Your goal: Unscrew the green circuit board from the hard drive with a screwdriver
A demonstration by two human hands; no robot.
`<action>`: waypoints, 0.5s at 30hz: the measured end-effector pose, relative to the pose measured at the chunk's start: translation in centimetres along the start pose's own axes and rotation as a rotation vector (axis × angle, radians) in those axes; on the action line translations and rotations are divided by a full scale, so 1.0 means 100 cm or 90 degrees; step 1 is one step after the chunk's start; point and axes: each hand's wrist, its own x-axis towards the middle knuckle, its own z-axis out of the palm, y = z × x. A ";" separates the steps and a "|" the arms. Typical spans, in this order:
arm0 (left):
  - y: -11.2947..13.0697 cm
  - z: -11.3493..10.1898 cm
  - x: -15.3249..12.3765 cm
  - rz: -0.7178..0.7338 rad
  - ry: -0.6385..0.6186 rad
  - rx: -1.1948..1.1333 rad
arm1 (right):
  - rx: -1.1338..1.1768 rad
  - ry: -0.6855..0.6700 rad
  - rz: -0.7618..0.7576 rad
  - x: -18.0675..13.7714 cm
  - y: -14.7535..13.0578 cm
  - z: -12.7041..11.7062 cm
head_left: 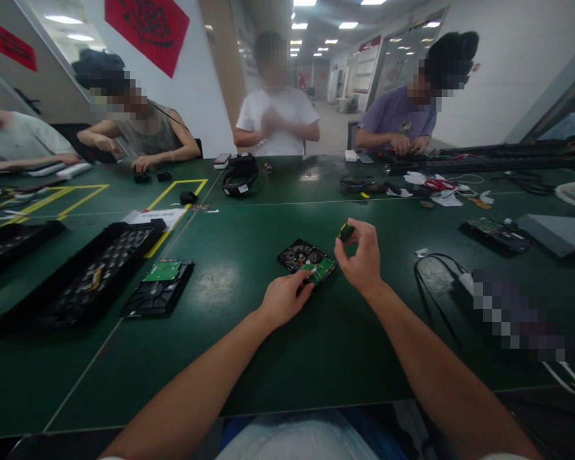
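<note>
In front of me on the green table lies a hard drive (301, 253), its black casing and green circuit board facing up. My left hand (287, 297) grips its near edge, fingers on the circuit board and the thumb close by. Just right of the drive, my right hand (364, 252) is raised and closed around the black-and-yellow handle of a screwdriver (346, 230). The screwdriver's shaft and tip cannot be made out. A second hard drive (159, 287) with a green board rests to the left, apart from both hands.
Long black trays (86, 275) stand at the left. At right are another hard drive (496, 235), a grey box (556, 233), a black cable (419, 287) and a pixelated object (512, 313). Loose wires (441, 185) lie farther back. Several people sit across the table.
</note>
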 end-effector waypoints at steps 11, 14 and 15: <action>-0.002 0.001 0.001 -0.008 -0.011 0.002 | 0.020 -0.031 0.000 0.000 -0.003 -0.001; -0.003 0.000 0.001 -0.007 -0.013 -0.002 | -0.002 -0.030 0.000 0.000 -0.003 -0.002; -0.003 -0.001 0.001 -0.007 -0.014 -0.004 | -0.006 -0.031 -0.003 0.001 -0.003 -0.002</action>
